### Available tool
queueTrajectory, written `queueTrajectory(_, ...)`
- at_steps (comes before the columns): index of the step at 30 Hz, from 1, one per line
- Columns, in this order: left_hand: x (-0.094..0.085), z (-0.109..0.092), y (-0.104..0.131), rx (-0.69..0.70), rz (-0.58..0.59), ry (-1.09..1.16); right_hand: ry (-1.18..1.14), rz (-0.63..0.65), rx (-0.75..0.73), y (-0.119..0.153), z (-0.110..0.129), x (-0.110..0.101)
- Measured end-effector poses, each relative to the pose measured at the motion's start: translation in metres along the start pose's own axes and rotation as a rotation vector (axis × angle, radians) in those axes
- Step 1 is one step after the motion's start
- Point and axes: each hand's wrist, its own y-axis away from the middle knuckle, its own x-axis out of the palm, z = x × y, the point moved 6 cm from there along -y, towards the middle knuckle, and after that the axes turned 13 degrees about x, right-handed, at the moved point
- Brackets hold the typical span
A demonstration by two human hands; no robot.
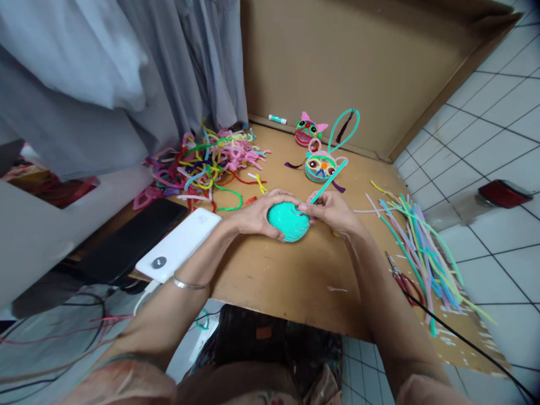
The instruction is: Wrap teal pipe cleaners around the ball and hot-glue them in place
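A round turquoise ball [291, 223] is held over the brown table, its surface finely ridged. My left hand [264, 214] wraps around the ball's left side, thumb below and fingers above. At the ball's upper right, my right hand [331, 211] pinches a turquoise pipe cleaner [331, 181], whose free end sticks up to the right. The pinched part lies against the ball; whether it is fixed there I cannot tell. Just behind my hands sits a finished-looking animal head [321, 167] with big eyes, a turquoise loop and dark tassels.
A tangle of coloured pipe cleaners [211, 163] lies at the left back. Straight pipe cleaners [426, 253] and red-handled scissors [407, 281] lie at right. A white power bank [179, 244] and black phone [135, 239] rest at left. A second head [307, 132] and glue stick [277, 119] are behind.
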Motion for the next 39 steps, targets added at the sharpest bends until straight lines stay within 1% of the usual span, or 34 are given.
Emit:
queueTrajectory(7, 0.0, -0.003, 0.001, -0.011, 0.005, 0.015, 0.035, -0.016, -0.044, 0.0, -0.002, 0.002)
queueTrajectory(11, 0.001, -0.007, -0.001, -0.012, 0.004, 0.021, 0.039, -0.02, -0.045, -0.001, -0.004, 0.002)
queueTrajectory(17, 0.0, -0.011, 0.0, -0.097, -0.028, 0.04, 0.005, -0.061, -0.024, -0.002, -0.007, 0.001)
queueTrajectory(21, -0.001, -0.015, 0.002, -0.098, -0.03, 0.042, 0.007, -0.084, -0.021, -0.002, -0.007, 0.0)
queueTrajectory(27, -0.001, -0.015, 0.004, -0.122, -0.039, 0.047, 0.041, -0.102, -0.056, -0.002, -0.007, 0.0)
queueTrajectory(31, -0.003, -0.018, 0.003, -0.066, -0.051, 0.044, 0.033, -0.109, -0.057, -0.001, -0.007, 0.0)
queueTrajectory(34, -0.006, -0.018, 0.003, -0.028, -0.048, -0.041, 0.032, -0.107, -0.061, -0.002, -0.006, 0.001)
queueTrajectory(39, -0.006, -0.015, 0.004, -0.055, -0.044, -0.076, 0.021, -0.144, -0.071, -0.002, -0.003, 0.003)
